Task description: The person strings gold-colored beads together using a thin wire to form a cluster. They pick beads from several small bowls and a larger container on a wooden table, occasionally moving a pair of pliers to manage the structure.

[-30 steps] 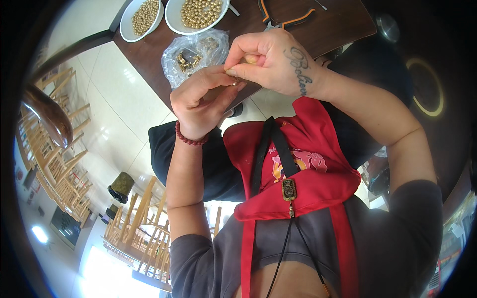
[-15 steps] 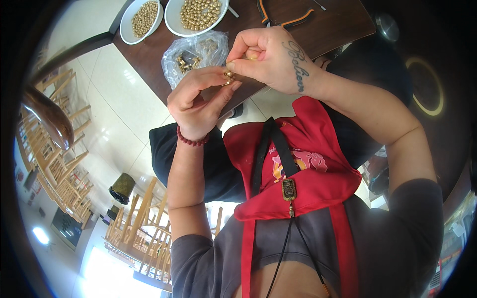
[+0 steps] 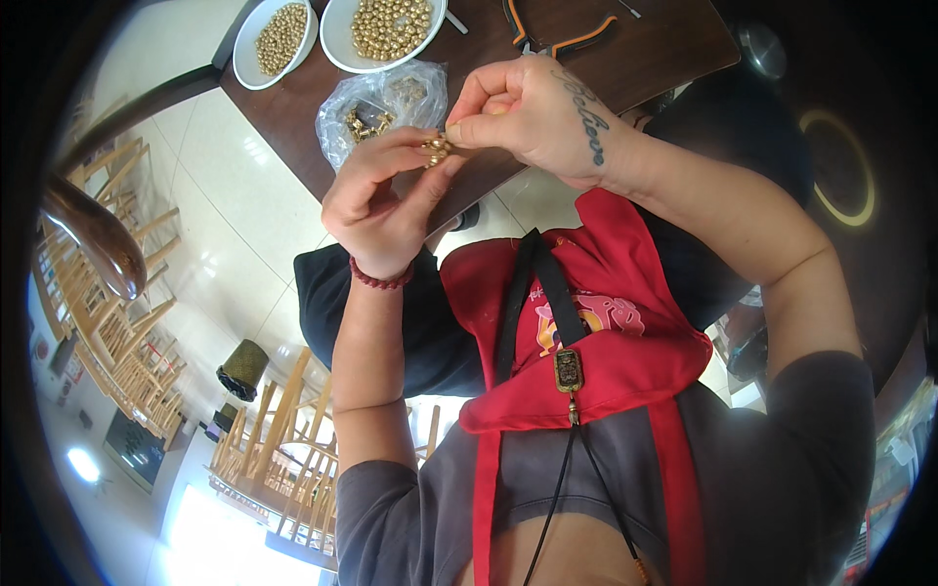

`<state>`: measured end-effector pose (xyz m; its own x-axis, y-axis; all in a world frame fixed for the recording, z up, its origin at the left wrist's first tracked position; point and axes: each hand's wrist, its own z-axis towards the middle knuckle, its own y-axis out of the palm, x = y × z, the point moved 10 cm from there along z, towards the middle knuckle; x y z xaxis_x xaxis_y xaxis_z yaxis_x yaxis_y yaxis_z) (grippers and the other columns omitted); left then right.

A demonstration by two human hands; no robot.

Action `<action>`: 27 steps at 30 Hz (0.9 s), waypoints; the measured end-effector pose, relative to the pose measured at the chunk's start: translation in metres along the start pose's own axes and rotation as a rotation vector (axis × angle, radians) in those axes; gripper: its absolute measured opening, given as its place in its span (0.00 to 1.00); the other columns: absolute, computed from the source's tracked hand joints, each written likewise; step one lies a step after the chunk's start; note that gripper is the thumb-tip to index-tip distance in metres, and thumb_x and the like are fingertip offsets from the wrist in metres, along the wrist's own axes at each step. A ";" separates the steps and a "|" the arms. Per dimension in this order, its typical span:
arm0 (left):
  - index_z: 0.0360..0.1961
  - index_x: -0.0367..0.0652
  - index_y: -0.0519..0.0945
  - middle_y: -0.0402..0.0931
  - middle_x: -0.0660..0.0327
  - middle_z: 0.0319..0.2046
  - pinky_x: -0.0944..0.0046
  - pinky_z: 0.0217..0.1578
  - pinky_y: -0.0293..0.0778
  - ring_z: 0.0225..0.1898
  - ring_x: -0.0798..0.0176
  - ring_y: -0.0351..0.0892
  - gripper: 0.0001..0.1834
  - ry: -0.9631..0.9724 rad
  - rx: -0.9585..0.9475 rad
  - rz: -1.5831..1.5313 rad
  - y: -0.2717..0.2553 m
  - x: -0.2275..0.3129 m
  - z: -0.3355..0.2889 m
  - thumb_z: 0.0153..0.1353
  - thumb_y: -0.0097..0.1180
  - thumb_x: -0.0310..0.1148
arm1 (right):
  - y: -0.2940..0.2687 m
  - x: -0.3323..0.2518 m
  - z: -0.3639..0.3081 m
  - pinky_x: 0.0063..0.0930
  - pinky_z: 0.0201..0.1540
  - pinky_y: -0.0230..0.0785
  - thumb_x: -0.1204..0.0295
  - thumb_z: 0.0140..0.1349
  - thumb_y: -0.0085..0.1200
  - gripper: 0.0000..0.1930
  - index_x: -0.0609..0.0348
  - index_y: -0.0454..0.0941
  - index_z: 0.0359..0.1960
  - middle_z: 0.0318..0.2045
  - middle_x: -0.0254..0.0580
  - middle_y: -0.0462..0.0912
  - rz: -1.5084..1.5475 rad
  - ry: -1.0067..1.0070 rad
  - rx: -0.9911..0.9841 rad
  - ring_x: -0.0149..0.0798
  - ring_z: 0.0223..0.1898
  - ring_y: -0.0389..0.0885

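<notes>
The left hand [image 3: 379, 205] is pinching gold beads [image 3: 436, 150] and the right hand [image 3: 535, 119] is pinching closed just beside them, its hold hidden.

Held beads [image 3: 436, 149] are gold, bowls [image 3: 338, 41] white, plier handles [image 3: 586, 37] orange-and-black, the apron [image 3: 625, 376] red (its print [image 3: 618, 314] partly pink).

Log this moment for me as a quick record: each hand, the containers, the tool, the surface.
Left hand grip: thumb and fingers pinching a small gold beaded piece
Right hand grip: thumb and forefinger pinched at that piece's edge; anything between them too small to tell
Left bowl: white, small gold beads
Right bowl: white, larger gold beads
Clear plastic bag: gold-coloured pieces inside
Pliers: orange-and-black handles, spread apart
Table: dark brown
</notes>
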<state>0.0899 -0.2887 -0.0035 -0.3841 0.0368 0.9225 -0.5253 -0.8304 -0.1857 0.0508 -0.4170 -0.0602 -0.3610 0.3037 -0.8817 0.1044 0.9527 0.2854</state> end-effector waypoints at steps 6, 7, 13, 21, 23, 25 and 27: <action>0.37 0.36 0.76 0.77 0.50 0.41 0.62 0.45 0.77 0.44 0.59 0.78 0.12 -0.163 0.034 -0.346 -0.004 -0.024 -0.006 0.52 0.61 0.13 | 0.015 0.013 -0.009 0.14 0.14 0.41 0.74 0.59 0.57 0.04 0.61 0.76 0.32 0.17 0.24 0.71 0.268 0.209 -0.072 0.14 0.13 0.56; 0.37 0.37 0.76 0.77 0.49 0.42 0.61 0.45 0.77 0.45 0.58 0.78 0.12 -0.208 0.047 -0.432 -0.004 -0.029 -0.007 0.53 0.60 0.14 | 0.016 0.013 -0.009 0.15 0.14 0.41 0.74 0.60 0.57 0.04 0.60 0.76 0.32 0.17 0.24 0.71 0.278 0.216 -0.070 0.14 0.13 0.56; 0.39 0.38 0.75 0.77 0.51 0.41 0.57 0.45 0.80 0.42 0.54 0.81 0.08 -0.472 0.252 -0.825 -0.012 -0.051 -0.015 0.58 0.56 0.18 | 0.003 0.017 -0.002 0.14 0.14 0.41 0.75 0.60 0.57 0.04 0.61 0.76 0.32 0.17 0.22 0.70 0.259 0.144 -0.034 0.14 0.13 0.55; 0.45 0.41 0.76 0.76 0.53 0.48 0.56 0.52 0.77 0.49 0.51 0.79 0.11 -0.644 0.187 -1.076 -0.001 -0.061 -0.021 0.61 0.55 0.22 | 0.004 0.009 -0.002 0.18 0.24 0.59 0.74 0.59 0.56 0.04 0.62 0.78 0.34 0.21 0.28 0.75 0.106 0.047 -0.043 0.19 0.22 0.67; 0.45 0.41 0.75 0.76 0.53 0.48 0.55 0.54 0.75 0.50 0.51 0.78 0.11 -0.643 0.171 -1.060 -0.004 -0.060 -0.021 0.61 0.55 0.21 | 0.005 0.000 -0.002 0.19 0.24 0.58 0.74 0.60 0.55 0.04 0.62 0.77 0.34 0.20 0.27 0.74 0.027 -0.025 -0.059 0.19 0.21 0.66; 0.46 0.41 0.75 0.76 0.53 0.48 0.53 0.55 0.74 0.50 0.50 0.78 0.12 -0.632 0.163 -1.048 -0.003 -0.059 -0.019 0.60 0.55 0.21 | 0.005 -0.011 -0.003 0.20 0.24 0.59 0.73 0.61 0.54 0.04 0.61 0.77 0.34 0.19 0.27 0.73 -0.086 -0.097 -0.089 0.20 0.21 0.65; 0.45 0.41 0.75 0.76 0.53 0.48 0.52 0.56 0.73 0.51 0.50 0.77 0.13 -0.609 0.163 -1.037 -0.002 -0.056 -0.016 0.60 0.56 0.20 | 0.006 -0.017 -0.004 0.20 0.24 0.58 0.73 0.61 0.53 0.04 0.61 0.76 0.33 0.19 0.28 0.72 -0.193 -0.131 -0.102 0.20 0.21 0.65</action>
<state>0.1005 -0.2799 -0.0599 0.6050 0.4946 0.6240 -0.2531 -0.6236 0.7396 0.0540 -0.4169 -0.0419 -0.2414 0.1215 -0.9628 -0.0514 0.9891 0.1377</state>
